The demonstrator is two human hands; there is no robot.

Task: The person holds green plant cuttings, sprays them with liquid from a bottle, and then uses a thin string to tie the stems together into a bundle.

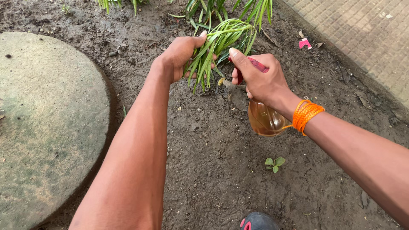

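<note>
The bunch of long green leaves (pixel 211 51) sits gathered in my left hand (pixel 181 53), bent over and drooping down past my fingers, rooted in the dark soil (pixel 213 170) just above the middle of my view; my left hand is closed around that bunch, thumb on top, fingers curled under it; just beside the leaves, my right hand (pixel 260 79) grips a spray bottle (pixel 265 120), clenched about its red trigger head (pixel 255 64) with the forefinger stretched up toward the foliage, nearly touching it; the bottle's rounded clear body hangs below my wrist and holds an amber liquid; a bundle of orange thread (pixel 306 114) is wound around that wrist; more green leaves (pixel 230 10) of the same kind rise behind, at the top edge; a tiny seedling (pixel 274 164) with a few round leaves stands alone in the soil below the bottle, well apart from the plant; to my left lies a large round concrete slab (pixel 47 127), flat and greenish with wear; at the upper right a paved surface (pixel 366 34) of small bricks borders the bed, with a pink scrap (pixel 305 43) lying near its edge; the toe of my dark shoe (pixel 257 221) shows at the bottom.
</note>
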